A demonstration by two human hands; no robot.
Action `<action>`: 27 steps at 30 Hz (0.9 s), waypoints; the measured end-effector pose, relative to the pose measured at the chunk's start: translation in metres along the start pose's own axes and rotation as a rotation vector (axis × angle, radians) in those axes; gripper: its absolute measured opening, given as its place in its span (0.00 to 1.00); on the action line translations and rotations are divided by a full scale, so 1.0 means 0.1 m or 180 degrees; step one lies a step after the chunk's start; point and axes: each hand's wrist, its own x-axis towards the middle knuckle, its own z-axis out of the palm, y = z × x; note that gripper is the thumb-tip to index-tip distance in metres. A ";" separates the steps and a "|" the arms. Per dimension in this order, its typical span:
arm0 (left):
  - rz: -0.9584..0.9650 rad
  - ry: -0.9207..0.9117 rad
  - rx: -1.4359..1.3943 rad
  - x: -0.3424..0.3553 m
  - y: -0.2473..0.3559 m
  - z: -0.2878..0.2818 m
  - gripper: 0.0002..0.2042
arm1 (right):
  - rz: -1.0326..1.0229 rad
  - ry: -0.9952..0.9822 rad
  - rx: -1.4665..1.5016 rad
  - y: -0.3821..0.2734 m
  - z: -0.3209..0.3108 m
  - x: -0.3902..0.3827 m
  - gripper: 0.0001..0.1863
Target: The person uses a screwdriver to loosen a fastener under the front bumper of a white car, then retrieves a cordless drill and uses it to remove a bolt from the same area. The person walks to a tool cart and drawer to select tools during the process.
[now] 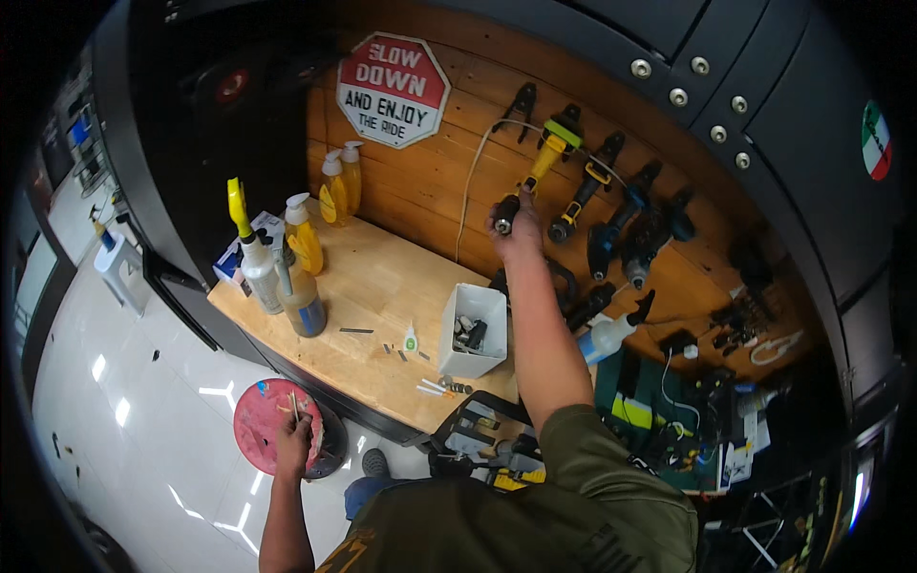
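My right hand (516,229) grips a yellow-and-black cordless drill (549,153) by its front end, among other power tools (583,191) hanging on the wooden wall. My left hand (293,441) is closed on a small, thin, pale item (294,403), too small to name, over a stained red round top (253,420) low beside the workbench. On the wooden bench (373,258), below my right hand, stand a white container (458,353) of small dark parts, a small white-and-green bottle (411,339) and several loose small pieces.
Several pump and spray bottles (308,315) stand at the bench's left. An octagonal sign (392,134) hangs above. A tool-filled tray (473,425) sits below the bench's front. Green cases and cables (635,406) lie at the right. A dark cabinet (745,86) frames the alcove.
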 end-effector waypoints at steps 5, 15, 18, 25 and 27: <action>0.0914 -0.0584 -0.0054 0.20 0.97 0.72 0.07 | 0.0272 -0.0171 -0.0465 0.13 0.01 -1.08 0.15; 0.1635 -0.1068 -0.1465 -0.32 1.66 1.44 0.26 | 0.0337 -0.1566 -0.1920 1.13 -0.27 -3.26 0.25; 0.0691 -0.1047 -0.1781 -0.70 1.46 0.88 0.22 | 0.0534 -0.2817 -0.2901 1.03 -0.43 -3.71 0.36; -0.1172 -0.1269 -0.2216 -1.94 0.85 -0.04 0.25 | -0.3377 -0.5481 -0.4610 1.22 -0.18 -3.84 0.31; -0.1256 -0.1077 -0.1707 -2.14 0.55 -0.23 0.25 | -0.2744 -0.6125 -0.4445 1.52 -0.23 -4.09 0.30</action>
